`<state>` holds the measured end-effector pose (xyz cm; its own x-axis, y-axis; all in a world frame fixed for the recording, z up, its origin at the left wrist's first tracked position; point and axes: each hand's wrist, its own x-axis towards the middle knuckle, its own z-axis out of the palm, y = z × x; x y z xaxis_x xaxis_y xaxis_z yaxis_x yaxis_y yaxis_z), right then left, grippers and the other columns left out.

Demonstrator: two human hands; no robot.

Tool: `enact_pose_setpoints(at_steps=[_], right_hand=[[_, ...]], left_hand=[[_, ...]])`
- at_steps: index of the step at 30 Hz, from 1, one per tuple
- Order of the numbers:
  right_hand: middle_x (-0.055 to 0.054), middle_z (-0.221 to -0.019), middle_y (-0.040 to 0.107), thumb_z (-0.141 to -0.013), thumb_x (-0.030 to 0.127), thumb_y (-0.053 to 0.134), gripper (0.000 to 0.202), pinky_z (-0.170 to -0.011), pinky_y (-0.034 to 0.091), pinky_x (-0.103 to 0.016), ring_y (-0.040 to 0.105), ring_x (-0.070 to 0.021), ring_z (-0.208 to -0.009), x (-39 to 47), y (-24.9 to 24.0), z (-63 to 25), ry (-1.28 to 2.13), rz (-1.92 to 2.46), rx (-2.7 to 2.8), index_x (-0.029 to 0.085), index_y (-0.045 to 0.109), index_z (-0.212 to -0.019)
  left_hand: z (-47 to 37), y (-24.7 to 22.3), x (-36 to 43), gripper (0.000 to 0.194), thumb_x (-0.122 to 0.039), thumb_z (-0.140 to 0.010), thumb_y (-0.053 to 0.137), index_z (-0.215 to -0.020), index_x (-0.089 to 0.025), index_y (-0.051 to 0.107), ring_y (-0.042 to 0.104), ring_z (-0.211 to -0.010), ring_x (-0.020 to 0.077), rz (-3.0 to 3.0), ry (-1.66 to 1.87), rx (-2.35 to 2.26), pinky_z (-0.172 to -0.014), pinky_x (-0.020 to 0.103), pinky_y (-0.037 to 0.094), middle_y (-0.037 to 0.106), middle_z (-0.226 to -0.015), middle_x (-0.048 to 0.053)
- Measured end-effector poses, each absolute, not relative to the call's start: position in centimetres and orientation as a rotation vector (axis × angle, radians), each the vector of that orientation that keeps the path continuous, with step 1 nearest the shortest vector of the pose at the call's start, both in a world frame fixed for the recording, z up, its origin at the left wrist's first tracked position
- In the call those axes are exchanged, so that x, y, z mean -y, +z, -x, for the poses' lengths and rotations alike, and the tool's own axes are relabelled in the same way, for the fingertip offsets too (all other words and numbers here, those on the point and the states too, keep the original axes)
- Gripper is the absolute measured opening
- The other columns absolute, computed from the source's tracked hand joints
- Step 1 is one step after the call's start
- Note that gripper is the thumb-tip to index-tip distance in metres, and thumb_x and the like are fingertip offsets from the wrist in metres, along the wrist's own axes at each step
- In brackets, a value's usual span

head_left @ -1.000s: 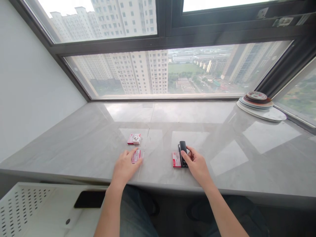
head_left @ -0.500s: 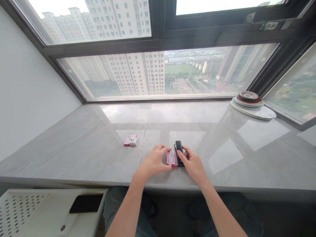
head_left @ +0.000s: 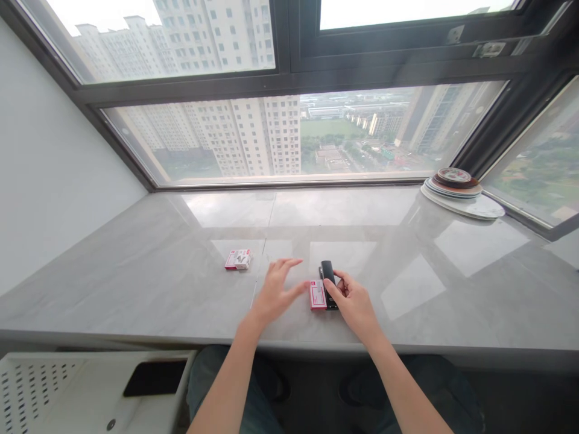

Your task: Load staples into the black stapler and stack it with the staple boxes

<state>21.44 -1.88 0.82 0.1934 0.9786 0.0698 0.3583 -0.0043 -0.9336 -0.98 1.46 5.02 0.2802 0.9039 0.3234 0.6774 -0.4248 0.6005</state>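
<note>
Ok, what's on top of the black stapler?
The right hand has one of its fingers, the thumb, across the black stapler. The strip of top beneath it is covered, and so is the stapler's underside.

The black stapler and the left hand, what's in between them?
In the head view, a small red-and-white box lies between the left hand and the black stapler, right beside the stapler.

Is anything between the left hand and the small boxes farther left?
Nothing visible: only countertop shows between the left hand and the small boxes. The stapler and the box beside it are on the hand's other side.
</note>
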Motion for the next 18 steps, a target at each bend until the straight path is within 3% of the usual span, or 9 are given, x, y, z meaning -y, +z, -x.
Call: enact_pose_setpoints(at_steps=[1,3,5,8,13,18], right_hand=[[0.002,-0.069,0.054,-0.090,0.067,0.061,0.060,-0.063,0.043,-0.029,0.052,-0.0169,-0.064,1.9,0.9,-21.4,0.838,1.533,1.320,0.018,0.071,-0.124],[0.003,-0.069,0.052,-0.090,0.067,0.062,0.059,-0.064,0.043,-0.029,0.052,-0.0169,-0.064,2.0,1.0,-21.4,0.843,1.531,1.315,0.019,0.071,-0.123],[0.003,-0.068,0.051,-0.090,0.067,0.062,0.059,-0.064,0.044,-0.029,0.051,-0.0171,-0.064,2.0,1.0,-21.4,0.846,1.531,1.310,0.019,0.071,-0.122],[0.003,-0.067,0.051,-0.089,0.067,0.062,0.060,-0.065,0.044,-0.030,0.051,-0.0175,-0.064,1.9,1.0,-21.4,0.840,1.536,1.308,0.018,0.071,-0.122],[0.003,-0.067,0.051,-0.089,0.067,0.062,0.060,-0.065,0.044,-0.029,0.051,-0.0168,-0.063,1.7,0.8,-21.4,0.846,1.537,1.313,0.019,0.070,-0.123],[0.003,-0.068,0.051,-0.089,0.066,0.062,0.059,-0.064,0.044,-0.029,0.051,-0.0168,-0.064,1.5,0.7,-21.5,0.862,1.547,1.332,0.018,0.070,-0.124]], left_hand=[[2.5,5.2,-2.1,0.034,-0.042,-0.104,0.048,-0.134,-0.033,0.060,0.054,-0.128,0.0257,-2.163,0.988,-1.571,-0.112,0.043,0.043,0.063,-0.134,0.004],[6.0,5.4,-3.6,0.039,-0.031,-0.106,0.034,-0.134,-0.025,0.061,0.046,-0.135,0.0319,-2.069,1.076,-1.797,-0.118,0.055,0.032,0.059,-0.139,0.011],[9.5,4.9,-5.0,0.043,-0.023,-0.098,0.043,-0.137,-0.022,0.059,0.040,-0.139,0.0369,-1.954,1.063,-2.096,-0.117,0.061,0.030,0.054,-0.147,0.013],[13.8,3.7,-6.3,0.055,-0.018,-0.087,0.051,-0.141,-0.025,0.058,0.040,-0.141,0.0351,-1.948,0.824,-2.186,-0.117,0.056,0.034,0.050,-0.156,0.008],[16.6,2.3,-4.6,0.058,-0.032,-0.084,0.060,-0.141,-0.027,0.057,0.046,-0.140,0.0291,-2.051,0.670,-1.981,-0.119,0.044,0.038,0.056,-0.149,0.005],[15.4,3.4,-0.7,0.056,-0.047,-0.075,0.077,-0.127,-0.032,0.062,0.063,-0.115,0.0309,-2.039,0.547,-1.859,-0.095,0.044,0.055,0.067,-0.124,0.004]])
